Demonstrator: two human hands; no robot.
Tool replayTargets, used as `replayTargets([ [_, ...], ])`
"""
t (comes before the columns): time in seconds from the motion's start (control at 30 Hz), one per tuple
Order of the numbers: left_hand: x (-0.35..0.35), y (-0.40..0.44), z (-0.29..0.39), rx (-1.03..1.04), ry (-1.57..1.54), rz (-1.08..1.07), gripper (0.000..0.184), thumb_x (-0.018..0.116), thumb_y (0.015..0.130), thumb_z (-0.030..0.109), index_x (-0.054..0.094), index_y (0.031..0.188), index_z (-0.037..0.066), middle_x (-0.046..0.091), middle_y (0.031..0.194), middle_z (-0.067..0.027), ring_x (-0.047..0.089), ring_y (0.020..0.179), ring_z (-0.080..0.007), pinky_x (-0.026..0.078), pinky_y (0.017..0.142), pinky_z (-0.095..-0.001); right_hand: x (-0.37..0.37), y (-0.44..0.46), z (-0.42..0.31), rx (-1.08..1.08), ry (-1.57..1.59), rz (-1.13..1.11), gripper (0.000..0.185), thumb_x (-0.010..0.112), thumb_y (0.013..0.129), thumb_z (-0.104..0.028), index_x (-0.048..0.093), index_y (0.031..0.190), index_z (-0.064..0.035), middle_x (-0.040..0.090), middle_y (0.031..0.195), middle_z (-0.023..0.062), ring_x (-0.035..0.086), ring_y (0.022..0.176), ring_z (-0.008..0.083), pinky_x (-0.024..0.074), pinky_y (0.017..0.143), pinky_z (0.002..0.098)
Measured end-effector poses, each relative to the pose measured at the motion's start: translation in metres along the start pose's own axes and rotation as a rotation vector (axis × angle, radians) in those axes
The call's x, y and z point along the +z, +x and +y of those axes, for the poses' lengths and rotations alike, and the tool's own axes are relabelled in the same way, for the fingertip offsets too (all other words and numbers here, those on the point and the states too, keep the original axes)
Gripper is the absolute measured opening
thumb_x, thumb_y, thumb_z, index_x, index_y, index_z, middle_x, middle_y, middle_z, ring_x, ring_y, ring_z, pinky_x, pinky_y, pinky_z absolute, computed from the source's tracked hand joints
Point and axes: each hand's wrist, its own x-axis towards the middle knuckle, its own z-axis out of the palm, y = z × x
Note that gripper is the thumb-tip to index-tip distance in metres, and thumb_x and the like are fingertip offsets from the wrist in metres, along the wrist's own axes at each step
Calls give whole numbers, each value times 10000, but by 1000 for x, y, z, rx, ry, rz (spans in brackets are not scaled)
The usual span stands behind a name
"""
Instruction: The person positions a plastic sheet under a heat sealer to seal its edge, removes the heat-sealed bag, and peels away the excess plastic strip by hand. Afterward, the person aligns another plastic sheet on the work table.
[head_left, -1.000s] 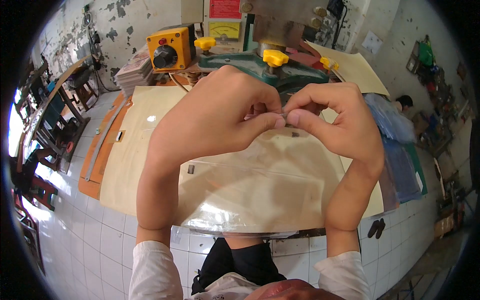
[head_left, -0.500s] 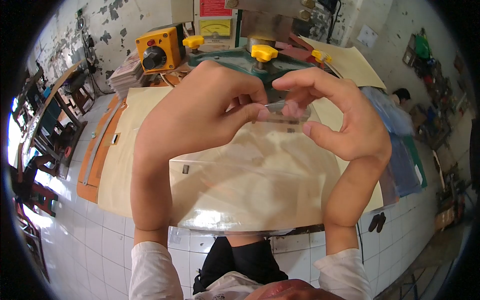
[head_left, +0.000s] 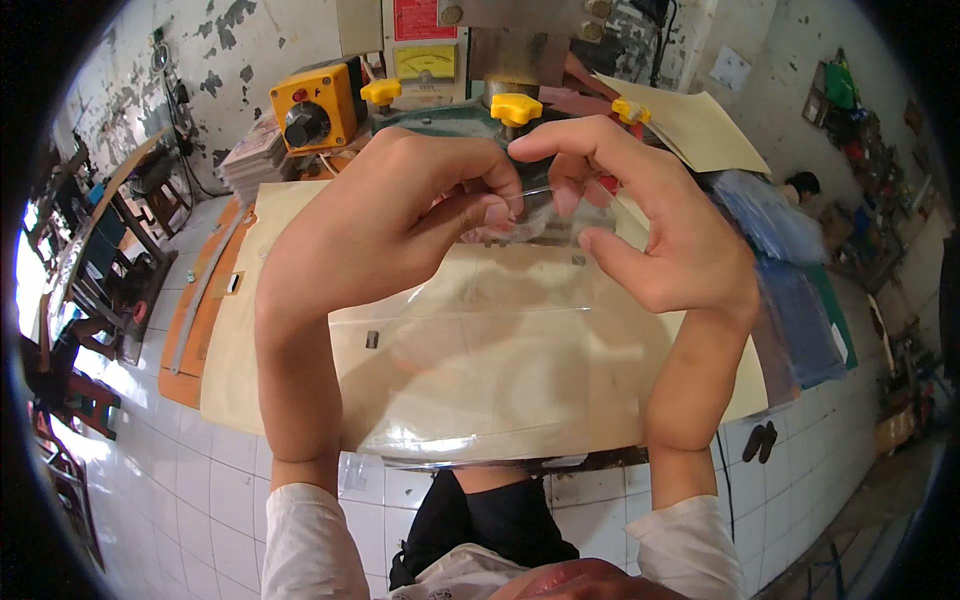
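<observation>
My left hand [head_left: 385, 225] is closed, with thumb and bent fingers pinching the upper edge of a clear plastic sheet [head_left: 460, 325]. The sheet hangs toward me over tan paper [head_left: 235, 370] on the worktable, and glare shows near its front edge. Close beside it, my right hand [head_left: 665, 225] is curved with thumb and fingers apart, at the sheet's upper right part. Whether its fingertips touch the film I cannot tell. A small dark rectangular piece [head_left: 372, 340] shows at the left and another [head_left: 578, 260] below my right thumb.
Behind my hands stands a green machine base with a yellow knob [head_left: 516, 109]. An orange control box [head_left: 315, 105] and a stack of papers [head_left: 252, 158] are at back left. A metal ruler [head_left: 208, 285] lies left; bluish plastic sheets [head_left: 800, 315] lie right. A person [head_left: 803, 187] is in the background.
Both hands have shifted slightly left. The right hand has come up and closer to the left, its fingers still apart. The clear sheet's upper part has moved with the left hand.
</observation>
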Motion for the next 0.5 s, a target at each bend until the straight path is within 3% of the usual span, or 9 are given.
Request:
replayTargets([
  [0.2, -1, 1, 2, -33, -3, 29, 87, 645, 988, 28, 671, 1011, -51, 678, 810, -70, 647, 742, -112, 544, 700, -276, 1, 1, 0, -5, 11, 23, 700, 691, 676, 54, 594, 1363, -42, 608, 1064, 18, 562, 920, 130, 421, 801, 269],
  [0.5, -1, 0, 4, -81, 72, 50, 112, 650, 976, 53, 662, 975, -59, 682, 794, -71, 652, 710, -101, 546, 666, -259, -1, 4, 4, -7, -57, 23, 629, 767, 694, -5, 641, 1310, -34, 631, 994, 13, 553, 864, 126, 431, 773, 271],
])
